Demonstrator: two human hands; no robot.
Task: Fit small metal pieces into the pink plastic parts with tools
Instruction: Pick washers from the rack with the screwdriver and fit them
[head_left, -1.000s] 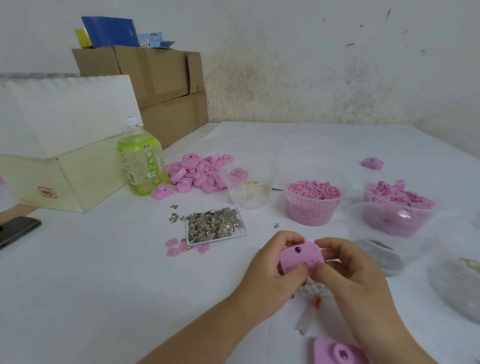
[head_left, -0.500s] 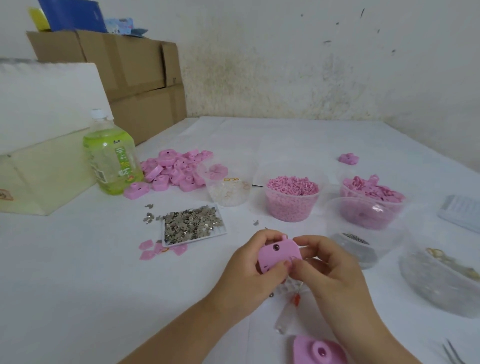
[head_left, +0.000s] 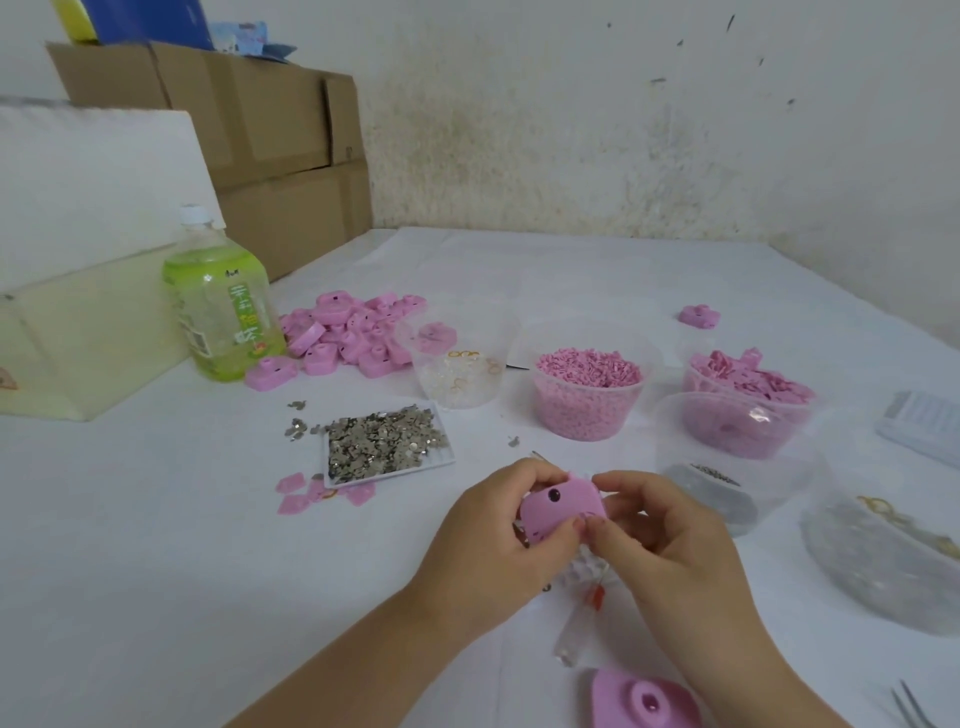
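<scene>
Pink plastic part (head_left: 563, 506), dark hole facing up, gripped off the white surface (head_left: 156, 545) just below frame centre. Left hand (head_left: 488, 545) curled round its 9 o'clock side; right hand (head_left: 670, 545) pinching its 3 o'clock edge. At 10 o'clock, heap of small metal pieces (head_left: 384, 441); farther out at 11, pile of pink parts (head_left: 353, 332) beside a green bottle (head_left: 223, 306). At 1 o'clock, tub of pink granules (head_left: 587, 395). At 5, another pink part (head_left: 639, 701); tweezers (head_left: 909, 706) at 4.

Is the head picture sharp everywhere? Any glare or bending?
Head view: soft, even light, faint shadows; a small glare spot on the clear tub; wide-angle bending tilts the boxes at left; the bowl at the right edge is smeared; the pink part in the middle is fairly sharp.
</scene>
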